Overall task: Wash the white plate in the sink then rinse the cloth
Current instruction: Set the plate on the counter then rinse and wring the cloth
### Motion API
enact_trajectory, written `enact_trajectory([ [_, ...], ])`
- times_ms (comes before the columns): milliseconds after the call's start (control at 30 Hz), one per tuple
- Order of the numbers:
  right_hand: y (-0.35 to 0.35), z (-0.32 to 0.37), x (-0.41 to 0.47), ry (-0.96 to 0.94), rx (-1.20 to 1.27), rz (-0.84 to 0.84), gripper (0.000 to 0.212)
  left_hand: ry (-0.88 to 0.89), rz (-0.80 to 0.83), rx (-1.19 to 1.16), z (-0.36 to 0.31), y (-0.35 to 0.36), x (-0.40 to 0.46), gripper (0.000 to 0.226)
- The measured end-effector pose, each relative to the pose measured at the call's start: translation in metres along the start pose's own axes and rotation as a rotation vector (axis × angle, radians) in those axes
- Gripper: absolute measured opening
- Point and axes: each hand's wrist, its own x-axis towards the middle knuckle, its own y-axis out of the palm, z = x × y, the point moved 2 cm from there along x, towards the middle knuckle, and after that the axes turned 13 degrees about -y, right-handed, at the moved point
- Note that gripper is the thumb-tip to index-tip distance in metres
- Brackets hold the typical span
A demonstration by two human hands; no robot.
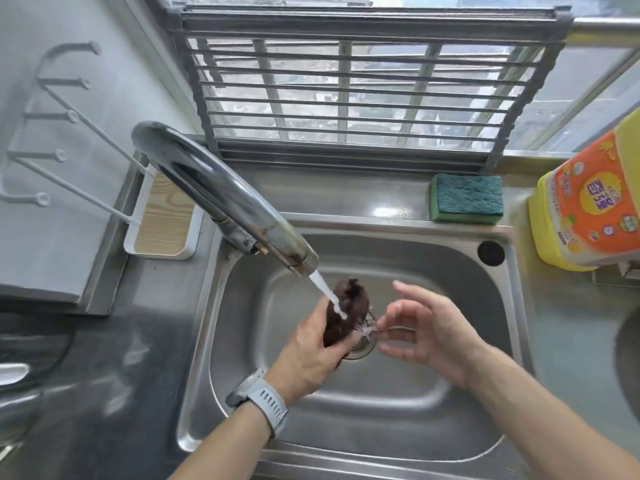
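A bunched dark brown cloth (pixel 348 311) is held over the drain of the steel sink (pixel 450 341). My left hand (pixel 311 355), with a grey watch on the wrist, is shut on the cloth from below. Water runs from the chrome tap (pixel 221 195) straight onto the cloth. My right hand (pixel 426 327) hovers just right of the cloth with fingers spread, holding nothing. No white plate is in view.
A green and yellow sponge (pixel 465 199) lies on the back ledge. A yellow detergent bottle (pixel 588 209) stands at the right. A white rack with a wooden tray (pixel 162 220) sits left of the tap. A metal drying rack (pixel 363 91) leans on the window.
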Motion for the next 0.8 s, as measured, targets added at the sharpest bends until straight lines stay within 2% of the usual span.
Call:
enact_trajectory([
  [33,-0.004,-0.002,0.009,0.148,0.088,0.118,0.052,0.187,-0.026,0.189,0.003,-0.004,0.003,0.034],
  [100,-0.004,-0.005,0.024,0.347,0.198,0.485,0.083,0.475,-0.05,0.493,0.001,-0.008,0.007,0.036],
  [200,0.014,0.0,0.043,0.409,0.088,0.931,0.087,0.759,-0.077,0.762,-0.014,-0.011,0.01,0.032],
  [267,0.027,0.005,0.053,0.422,-0.032,1.072,0.083,0.834,-0.152,0.833,-0.015,-0.014,0.012,0.029],
  [367,0.038,0.006,0.062,0.396,-0.345,1.014,0.045,0.799,-0.275,0.984,-0.009,-0.014,0.016,0.034],
  [467,0.046,0.009,0.055,0.286,-0.692,0.835,0.008,0.662,-0.358,1.159,-0.005,-0.006,0.018,0.022],
  [567,0.047,0.008,0.053,0.065,-1.153,0.65,0.029,0.315,-0.231,1.128,-0.023,0.001,0.017,0.024],
  [600,0.049,0.008,0.054,-0.038,-1.333,0.594,0.029,0.143,-0.135,1.165,-0.024,0.005,0.017,0.03],
  [667,0.05,0.005,0.056,-0.266,-1.647,0.505,0.029,-0.113,-0.072,1.173,-0.017,0.014,0.017,0.035],
  [800,0.046,0.0,0.054,-0.55,-1.955,0.422,0.031,-0.288,-0.096,0.925,-0.012,0.026,0.018,0.024],
])
